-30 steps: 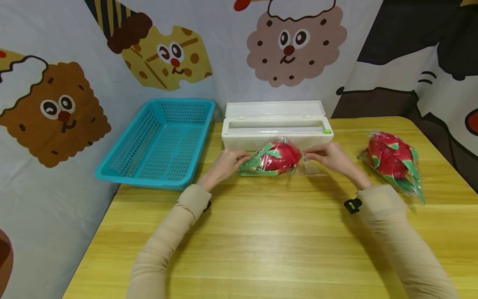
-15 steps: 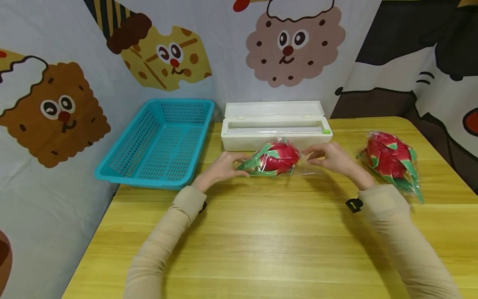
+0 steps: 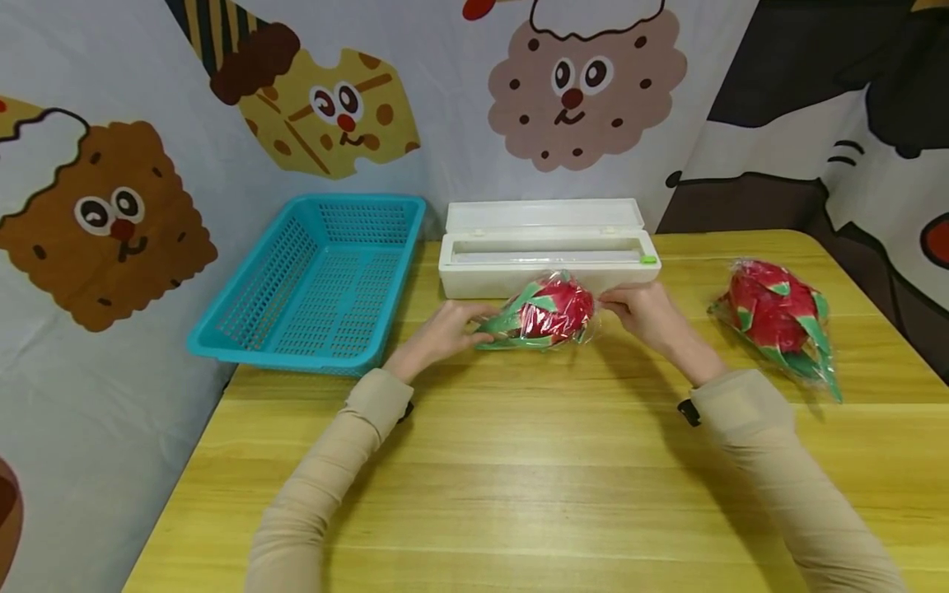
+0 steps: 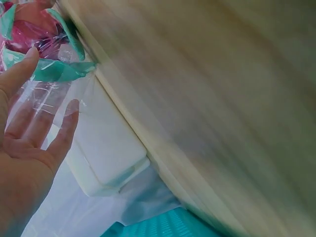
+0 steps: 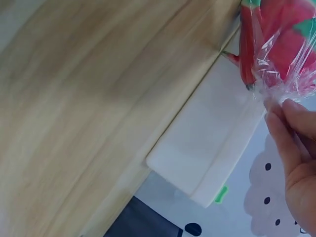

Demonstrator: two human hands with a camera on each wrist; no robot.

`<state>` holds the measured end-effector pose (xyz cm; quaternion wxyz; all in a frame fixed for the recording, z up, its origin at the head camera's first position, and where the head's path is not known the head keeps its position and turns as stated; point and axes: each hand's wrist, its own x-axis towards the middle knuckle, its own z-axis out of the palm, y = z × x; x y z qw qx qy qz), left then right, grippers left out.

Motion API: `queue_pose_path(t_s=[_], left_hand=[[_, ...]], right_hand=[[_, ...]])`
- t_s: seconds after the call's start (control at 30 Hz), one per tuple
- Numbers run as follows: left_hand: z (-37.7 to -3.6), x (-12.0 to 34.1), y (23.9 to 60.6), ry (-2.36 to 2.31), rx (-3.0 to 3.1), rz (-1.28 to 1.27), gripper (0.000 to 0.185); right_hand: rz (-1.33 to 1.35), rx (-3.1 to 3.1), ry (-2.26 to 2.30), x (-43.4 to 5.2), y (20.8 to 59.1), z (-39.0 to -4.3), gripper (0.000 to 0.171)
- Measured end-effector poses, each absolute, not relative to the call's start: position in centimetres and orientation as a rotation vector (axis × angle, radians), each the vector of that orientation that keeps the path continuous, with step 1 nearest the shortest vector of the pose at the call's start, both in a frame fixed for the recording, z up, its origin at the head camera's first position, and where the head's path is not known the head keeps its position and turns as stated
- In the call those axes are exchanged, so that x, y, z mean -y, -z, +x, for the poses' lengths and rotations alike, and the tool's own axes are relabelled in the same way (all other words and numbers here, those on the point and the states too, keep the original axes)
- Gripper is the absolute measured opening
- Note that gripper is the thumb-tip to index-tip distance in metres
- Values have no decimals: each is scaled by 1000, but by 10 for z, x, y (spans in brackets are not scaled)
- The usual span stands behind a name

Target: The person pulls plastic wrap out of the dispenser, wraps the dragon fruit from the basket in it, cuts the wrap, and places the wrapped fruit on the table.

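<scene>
Both hands are working the cling film around the dragon fruit (image 3: 552,313), which is sitting near the tabletop's far edge, just in front of the white film dispenser box (image 3: 544,263).

Left hand (image 3: 445,329) is lying open with straight fingers against the film at the fruit's leafy end. Right hand (image 3: 641,311) is pinching the gathered film at the other end.

Risks, as I judge them:
- thin film tearing under the pinch
- film sticking to itself and bunching
- round fruit rolling toward the box

Containers:
- blue basket (image 3: 311,284) at the far left corner is holding nothing
- dispenser lid is standing open
- second wrapped dragon fruit (image 3: 774,317) is lying near the right edge
</scene>
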<state>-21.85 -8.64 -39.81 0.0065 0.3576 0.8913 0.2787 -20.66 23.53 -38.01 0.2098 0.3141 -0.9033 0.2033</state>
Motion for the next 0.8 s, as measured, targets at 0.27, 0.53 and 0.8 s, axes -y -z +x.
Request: queue_pose_path(t_s=[0.27,0.53,0.8], left_hand=[[-219,83,400,-897,-2804,1187,34],[-220,83,399,-852,-2840,1245,27],[-221,83,400,-933,-2865,1249,20]], right_hand=[[951,2652,-717,-232,377,-202,51],[934,2705,-717,-235,379,-199,59],[931,2740,-754,-237,375,-198,61]])
